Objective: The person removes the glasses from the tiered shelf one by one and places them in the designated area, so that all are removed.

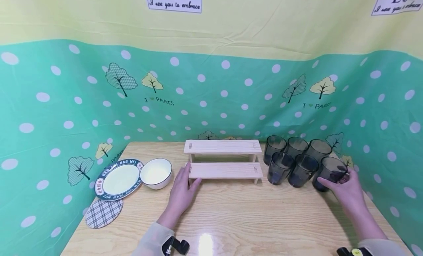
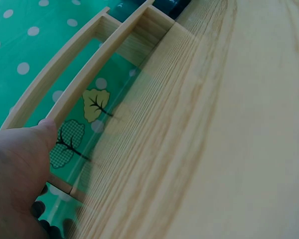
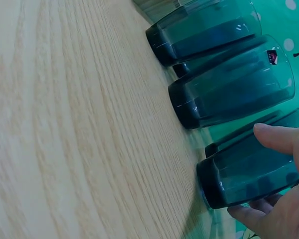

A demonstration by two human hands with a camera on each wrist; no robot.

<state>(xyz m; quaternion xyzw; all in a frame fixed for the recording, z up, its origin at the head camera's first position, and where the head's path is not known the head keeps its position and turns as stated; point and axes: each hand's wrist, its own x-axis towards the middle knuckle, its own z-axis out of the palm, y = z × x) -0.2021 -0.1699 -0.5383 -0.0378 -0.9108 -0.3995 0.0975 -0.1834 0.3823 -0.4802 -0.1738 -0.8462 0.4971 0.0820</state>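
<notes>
Wooden table (image 1: 231, 219), polka-dot green backdrop (image 1: 66, 113), stepped wooden shelf (image 1: 224, 170)

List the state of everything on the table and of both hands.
Left hand: fingers straight, resting on the shelf's left end.
Right hand: fingers curled round the nearest glass.
Shelf: upright, two tiers, both bare.
Nearest glass: upright, on the table.
Other glasses: five, upright, empty.
Bowl: upright, empty.
Plate: empty, overlapping the coaster.
Coaster: flat.
</notes>
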